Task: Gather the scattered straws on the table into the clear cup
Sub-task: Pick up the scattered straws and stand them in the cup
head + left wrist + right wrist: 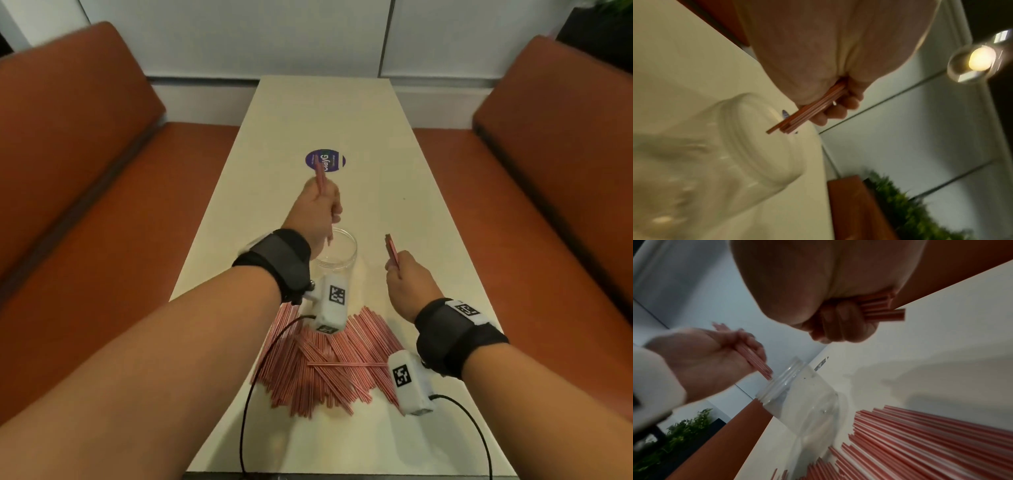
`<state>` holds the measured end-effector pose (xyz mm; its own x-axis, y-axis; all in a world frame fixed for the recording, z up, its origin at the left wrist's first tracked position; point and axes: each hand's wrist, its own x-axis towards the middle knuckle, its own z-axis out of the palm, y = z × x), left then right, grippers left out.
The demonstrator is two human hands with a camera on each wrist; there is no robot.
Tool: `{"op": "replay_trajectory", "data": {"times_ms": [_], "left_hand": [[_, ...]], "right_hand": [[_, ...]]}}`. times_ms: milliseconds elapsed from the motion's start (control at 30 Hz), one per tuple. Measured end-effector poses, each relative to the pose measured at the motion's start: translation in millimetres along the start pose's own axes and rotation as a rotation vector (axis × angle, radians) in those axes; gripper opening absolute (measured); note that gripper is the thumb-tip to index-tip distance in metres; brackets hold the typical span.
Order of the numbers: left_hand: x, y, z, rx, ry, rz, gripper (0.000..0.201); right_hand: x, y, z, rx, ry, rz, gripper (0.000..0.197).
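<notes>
Straws, loose pile (329, 356): red-and-white striped, many, lying fanned and crossed on the near part of the cream table (411, 171), close to the person; one straw lies crosswise on top of the heap. In the right wrist view the pile (931, 443) fills the lower right, just beside the cup.

Clear cup (337, 251): transparent, threaded rim, upright on the table just beyond the pile, mouth open. Nothing is plainly visible inside; small specks show on its wall in the right wrist view (797, 395).

Left hand (317, 212): above the cup's far-left rim, fingers curled round a small bundle of straws (322, 178) held steeply. The bundle's lower ends sit at the cup mouth (785, 126); whether they have passed the rim cannot be told from these views.

Right hand (407, 277): raised over the table right of the cup, apart from it, fist closed round a second small bundle (392, 250) whose upper ends stick out above the knuckles.

Round purple sticker (325, 160): flat on the table beyond the left hand.

Wrist bands and white marker-tagged camera units (411, 383): one on each forearm, black cables trailing toward the near edge.

Orange benches (85, 154): one either side of the table.
</notes>
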<state>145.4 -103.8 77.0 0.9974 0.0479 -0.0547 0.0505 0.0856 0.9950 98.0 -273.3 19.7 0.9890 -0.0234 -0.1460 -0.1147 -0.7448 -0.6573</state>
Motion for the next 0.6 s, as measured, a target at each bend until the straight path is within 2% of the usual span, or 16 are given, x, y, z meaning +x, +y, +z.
{"op": "replay_trajectory", "data": {"times_ms": [133,233,333,367,467,533,600], "left_hand": [[7,-35,9,0.197,-0.060,-0.114,0.026],[10,-40,10,0.289,-0.091,-0.162,0.026],[13,-29,4,0.427,-0.098,-0.079,0.013],[12,-24,-2,0.479,-0.064,-0.023,0.018],[4,-21,-29,0.558,0.007,0.077,0.063],[-1,-31,-43,0.732,-0.089,-0.035,0.100],[-3,-46,-47,0.893,-0.195,-0.150,0.116]], "right_hand": [[-1,5,-4,0.026,0.000,-0.028,0.024],[0,9,-5,0.031,-0.007,-0.035,0.024],[3,8,-8,0.066,-0.006,-0.038,0.024],[4,7,-9,0.084,-0.002,-0.035,0.023],[12,2,-15,0.212,0.020,0.006,0.023],[20,-15,-17,0.395,0.003,0.026,0.021],[29,-41,-18,0.634,-0.042,-0.018,0.018]]}}
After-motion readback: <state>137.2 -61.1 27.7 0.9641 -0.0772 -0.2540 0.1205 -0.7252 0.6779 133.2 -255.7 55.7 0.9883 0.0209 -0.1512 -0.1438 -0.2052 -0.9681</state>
